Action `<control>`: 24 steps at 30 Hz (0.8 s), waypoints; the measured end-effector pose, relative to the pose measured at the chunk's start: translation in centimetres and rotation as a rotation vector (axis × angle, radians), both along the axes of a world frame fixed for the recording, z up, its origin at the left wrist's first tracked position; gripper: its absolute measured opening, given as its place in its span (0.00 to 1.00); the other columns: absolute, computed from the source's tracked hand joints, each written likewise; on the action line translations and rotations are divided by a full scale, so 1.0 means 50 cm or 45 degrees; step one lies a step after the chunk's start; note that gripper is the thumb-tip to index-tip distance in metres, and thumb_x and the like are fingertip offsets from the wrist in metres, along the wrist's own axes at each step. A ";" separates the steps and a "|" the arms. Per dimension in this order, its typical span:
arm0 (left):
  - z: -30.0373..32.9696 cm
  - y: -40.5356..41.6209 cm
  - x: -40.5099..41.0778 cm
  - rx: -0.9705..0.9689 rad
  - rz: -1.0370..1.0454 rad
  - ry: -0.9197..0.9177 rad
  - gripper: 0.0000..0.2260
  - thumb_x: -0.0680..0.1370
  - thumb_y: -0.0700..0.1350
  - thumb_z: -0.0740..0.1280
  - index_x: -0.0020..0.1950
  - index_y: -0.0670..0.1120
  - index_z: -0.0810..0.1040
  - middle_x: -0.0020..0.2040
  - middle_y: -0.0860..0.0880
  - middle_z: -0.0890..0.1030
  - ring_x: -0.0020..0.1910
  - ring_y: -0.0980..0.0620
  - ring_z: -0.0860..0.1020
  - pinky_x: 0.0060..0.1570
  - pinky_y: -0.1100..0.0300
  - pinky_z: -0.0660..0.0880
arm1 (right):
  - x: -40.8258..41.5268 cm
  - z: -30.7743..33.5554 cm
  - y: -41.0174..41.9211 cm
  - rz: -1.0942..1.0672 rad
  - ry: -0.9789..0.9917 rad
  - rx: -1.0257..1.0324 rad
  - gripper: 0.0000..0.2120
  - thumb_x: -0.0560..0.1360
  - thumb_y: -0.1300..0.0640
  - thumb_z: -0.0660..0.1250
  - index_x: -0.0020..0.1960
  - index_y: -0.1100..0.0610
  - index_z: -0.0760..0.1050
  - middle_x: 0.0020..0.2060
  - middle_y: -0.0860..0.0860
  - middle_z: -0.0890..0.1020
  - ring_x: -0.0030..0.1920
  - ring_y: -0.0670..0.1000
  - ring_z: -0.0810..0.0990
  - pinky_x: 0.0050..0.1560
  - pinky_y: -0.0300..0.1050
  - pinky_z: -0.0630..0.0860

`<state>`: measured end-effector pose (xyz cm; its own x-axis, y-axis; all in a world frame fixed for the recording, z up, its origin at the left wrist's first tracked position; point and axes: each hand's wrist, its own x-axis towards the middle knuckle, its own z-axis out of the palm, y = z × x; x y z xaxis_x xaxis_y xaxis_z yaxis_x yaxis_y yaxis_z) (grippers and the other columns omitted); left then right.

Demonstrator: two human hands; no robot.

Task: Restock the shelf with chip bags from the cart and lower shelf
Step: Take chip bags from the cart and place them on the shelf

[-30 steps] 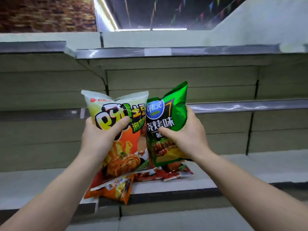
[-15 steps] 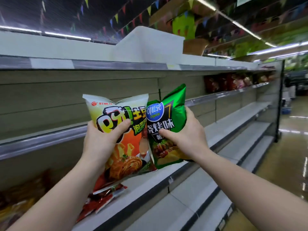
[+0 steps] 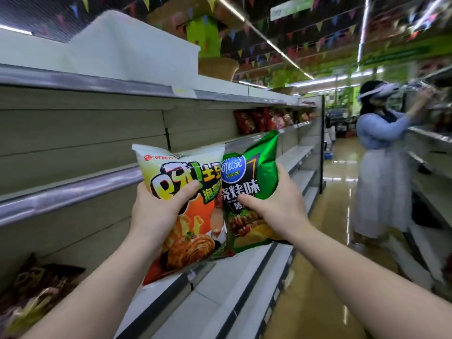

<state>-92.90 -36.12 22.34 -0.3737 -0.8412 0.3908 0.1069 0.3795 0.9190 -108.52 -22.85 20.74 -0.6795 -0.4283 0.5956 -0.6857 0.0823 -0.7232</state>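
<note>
Risk first, largest item down. The person in a light dress [image 3: 381, 167] stands down the aisle at the right-hand shelving, arms raised; if the carrier walks on with head turned toward the shelves, a brush or collision there seems the worst likely outcome. The aisle floor [image 3: 325, 277] is glossy and reflective; cannot tell whether it is wet, so a slip is possible. The shelf unit [image 3: 97, 133] on the left runs down the aisle, its middle tier bare nearby and stocked with red bags [image 3: 259, 121] only well ahead; bags set upright on such a smooth board may topple or slide off the front lip. More bags [image 3: 31, 297] lie on the lower tier at far left, blurred. Orange bag [image 3: 193, 221]: the left hand [image 3: 156, 211] grips it at the upper half, thumb curled across the print, fingers behind it and hidden. Green bag [image 3: 249, 189]: the right hand [image 3: 281, 206] holds it at its right edge, thumb pinching the front. Both bags are upright, touching edge to edge, held in the air out in front of the shelf tiers. Each grip is one-handed on slick, air-filled film, so a bag could slip out or its chips get crushed if squeezed. Pennant strings and strip lights overhead; the whole frame is motion-blurred.
</note>
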 end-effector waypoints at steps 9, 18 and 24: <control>0.007 -0.017 -0.258 -0.027 -0.045 0.016 0.43 0.49 0.66 0.76 0.61 0.51 0.74 0.53 0.51 0.83 0.51 0.47 0.82 0.55 0.44 0.77 | -0.255 0.002 -0.017 -0.011 -0.002 -0.056 0.37 0.62 0.46 0.77 0.67 0.49 0.66 0.58 0.46 0.78 0.59 0.50 0.75 0.56 0.44 0.71; 0.019 -0.078 -0.516 0.004 -0.034 0.009 0.46 0.49 0.66 0.76 0.62 0.49 0.74 0.52 0.50 0.83 0.50 0.47 0.82 0.54 0.45 0.78 | -0.506 0.026 -0.072 -0.023 0.006 -0.048 0.36 0.63 0.47 0.77 0.67 0.50 0.66 0.57 0.47 0.77 0.58 0.50 0.74 0.53 0.42 0.68; 0.019 -0.157 -0.673 0.034 -0.045 0.025 0.32 0.62 0.57 0.78 0.60 0.49 0.71 0.53 0.50 0.81 0.52 0.46 0.81 0.57 0.44 0.76 | -0.654 0.027 -0.155 -0.052 0.009 -0.043 0.37 0.63 0.47 0.77 0.68 0.50 0.65 0.59 0.47 0.77 0.60 0.51 0.74 0.56 0.44 0.69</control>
<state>-126.55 -43.95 23.27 -0.3961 -0.8377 0.3761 0.1382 0.3505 0.9263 -141.22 -30.59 22.10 -0.6917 -0.3798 0.6142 -0.6875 0.0858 -0.7211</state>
